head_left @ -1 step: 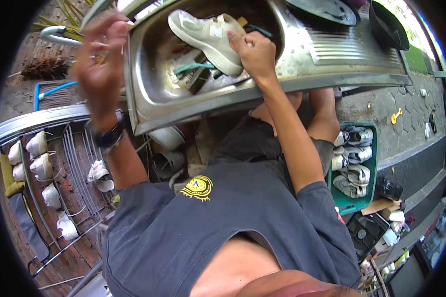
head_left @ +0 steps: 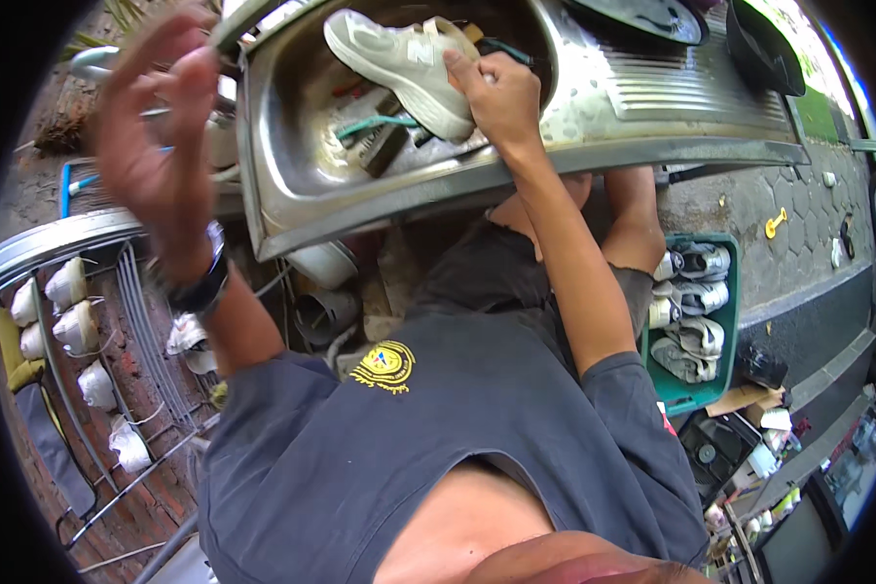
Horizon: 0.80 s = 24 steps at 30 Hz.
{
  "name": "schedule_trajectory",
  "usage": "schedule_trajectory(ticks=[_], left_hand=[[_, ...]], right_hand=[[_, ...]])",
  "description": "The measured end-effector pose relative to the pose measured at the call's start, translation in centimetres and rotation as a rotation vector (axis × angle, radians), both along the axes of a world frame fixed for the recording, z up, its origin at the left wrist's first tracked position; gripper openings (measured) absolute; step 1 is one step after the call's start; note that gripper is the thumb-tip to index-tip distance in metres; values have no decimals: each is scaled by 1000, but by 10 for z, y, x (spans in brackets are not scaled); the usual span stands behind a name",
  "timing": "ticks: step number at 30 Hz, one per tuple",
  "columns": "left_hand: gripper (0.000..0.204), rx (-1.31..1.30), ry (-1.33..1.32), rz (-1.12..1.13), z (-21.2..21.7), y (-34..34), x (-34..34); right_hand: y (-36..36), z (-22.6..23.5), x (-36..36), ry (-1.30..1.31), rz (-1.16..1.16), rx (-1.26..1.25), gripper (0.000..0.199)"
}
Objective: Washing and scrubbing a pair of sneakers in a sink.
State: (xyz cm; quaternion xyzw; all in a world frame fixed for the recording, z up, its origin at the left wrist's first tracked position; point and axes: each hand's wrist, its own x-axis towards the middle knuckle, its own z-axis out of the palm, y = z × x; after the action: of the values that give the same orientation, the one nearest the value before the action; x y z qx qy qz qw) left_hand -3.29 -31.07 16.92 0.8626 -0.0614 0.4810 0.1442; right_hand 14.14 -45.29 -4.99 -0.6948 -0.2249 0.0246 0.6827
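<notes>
Person at a steel sink, holding a pale sneaker over the basin.

Nearest is a dark shirt with a round yellow badge (head_left: 384,366) on the chest. To the right a green crate (head_left: 718,389) on the pavement holds more grey sneakers; to the left white shoes (head_left: 73,326) hang on a wire rack. The right hand (head_left: 496,97) is closed on the heel end of the sneaker (head_left: 404,63), held tilted above the sink (head_left: 292,195), where a green-handled brush (head_left: 380,127) lies among clutter. The left hand (head_left: 161,146) is raised left of the sink, fingers spread, holding nothing. Nothing differs from the frame before. A dark pan (head_left: 764,49) rests on the drainboard beyond.
</notes>
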Motion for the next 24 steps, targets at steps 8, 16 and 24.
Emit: schedule_trajectory(ticks=[8, 16, 24], left_hand=[[25, -39, 39, -322, -5, -44, 34], [24, 274, 205, -275, 59, -21, 27], [23, 1113, -202, 172, 201, -8, -2]], right_hand=[[1, -34, 10, -104, -49, 6, 51], [4, -3, 33, 18, -42, 7, 44], [-23, -43, -2, -321, -63, -194, 27]])
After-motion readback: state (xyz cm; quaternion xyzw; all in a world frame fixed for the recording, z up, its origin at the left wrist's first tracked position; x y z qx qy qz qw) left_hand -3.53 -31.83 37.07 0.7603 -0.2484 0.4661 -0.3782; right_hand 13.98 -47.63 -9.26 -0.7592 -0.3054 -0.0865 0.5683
